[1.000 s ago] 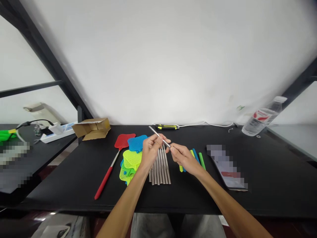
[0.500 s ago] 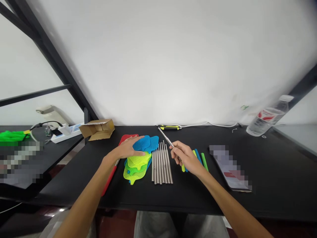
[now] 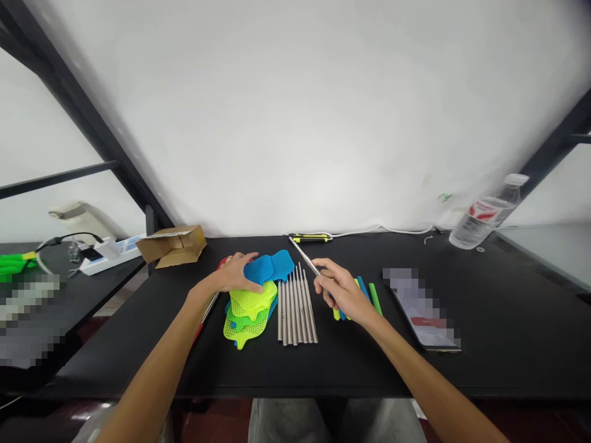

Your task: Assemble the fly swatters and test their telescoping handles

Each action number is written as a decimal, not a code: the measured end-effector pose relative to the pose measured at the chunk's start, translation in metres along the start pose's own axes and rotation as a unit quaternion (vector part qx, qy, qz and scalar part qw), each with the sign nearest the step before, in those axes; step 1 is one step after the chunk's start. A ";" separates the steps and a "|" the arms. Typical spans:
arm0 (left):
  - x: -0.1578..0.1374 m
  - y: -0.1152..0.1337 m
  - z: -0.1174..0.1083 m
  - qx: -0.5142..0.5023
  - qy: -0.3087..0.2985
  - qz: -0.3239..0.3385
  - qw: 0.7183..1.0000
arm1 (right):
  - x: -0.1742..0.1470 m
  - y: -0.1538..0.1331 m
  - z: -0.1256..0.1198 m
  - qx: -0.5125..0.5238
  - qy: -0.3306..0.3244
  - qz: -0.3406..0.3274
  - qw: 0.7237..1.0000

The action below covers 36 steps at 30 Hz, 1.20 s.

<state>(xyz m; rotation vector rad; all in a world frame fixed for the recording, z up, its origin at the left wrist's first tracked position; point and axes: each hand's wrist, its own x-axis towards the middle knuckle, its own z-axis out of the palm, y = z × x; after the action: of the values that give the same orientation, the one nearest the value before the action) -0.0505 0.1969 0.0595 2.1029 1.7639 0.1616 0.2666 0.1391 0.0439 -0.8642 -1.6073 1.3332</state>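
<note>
My right hand (image 3: 341,288) is closed around a silver metal rod (image 3: 302,253), which slants up and to the left out of the fingers. My left hand (image 3: 234,272) reaches over a pile of perforated plastic fly swatter heads, thumb and fingers apart at the left edges of a blue fly swatter head (image 3: 259,269). Beneath lie yellow-green heads (image 3: 252,300) and partly covered green and blue ones. Between the hands, several metal rods (image 3: 295,311) lie side by side. A red-handled fly swatter (image 3: 210,309) is partly hidden by my left hand and forearm.
Coloured handle tubes (image 3: 375,299) lie beside my right wrist, with a phone (image 3: 422,314) farther right. At the back are an open cardboard box (image 3: 178,246), a black-and-yellow tool (image 3: 310,237) and a water bottle (image 3: 484,215). A power strip (image 3: 113,252) sits left.
The whole view has shifted slightly left. My left thumb and fingers have drawn a little closer around the blue head's left side. My right hand keeps the rod in nearly the same pose.
</note>
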 end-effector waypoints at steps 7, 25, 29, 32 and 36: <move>0.018 -0.011 0.008 0.041 0.019 -0.017 0.999 | 0.001 0.001 -0.001 0.009 0.010 -0.008 1.000; -0.010 0.057 -0.001 -0.192 0.270 0.008 0.944 | -0.004 -0.012 -0.006 -0.130 0.033 -0.072 0.988; -0.004 0.094 0.020 -0.357 0.285 0.084 0.885 | -0.008 -0.025 -0.011 -0.216 0.086 -0.098 0.968; 0.001 0.107 0.028 -0.408 0.312 0.108 0.851 | -0.012 -0.035 -0.015 -0.314 0.110 -0.134 0.933; -0.004 0.101 0.031 -0.425 0.358 0.104 0.824 | -0.013 -0.034 -0.014 -0.415 0.112 -0.156 0.889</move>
<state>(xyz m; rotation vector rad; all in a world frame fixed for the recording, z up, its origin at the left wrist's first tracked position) 0.0524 0.1729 0.0687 1.5828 1.3237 1.6472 0.2850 0.1264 0.0762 -1.1290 -2.0301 0.2598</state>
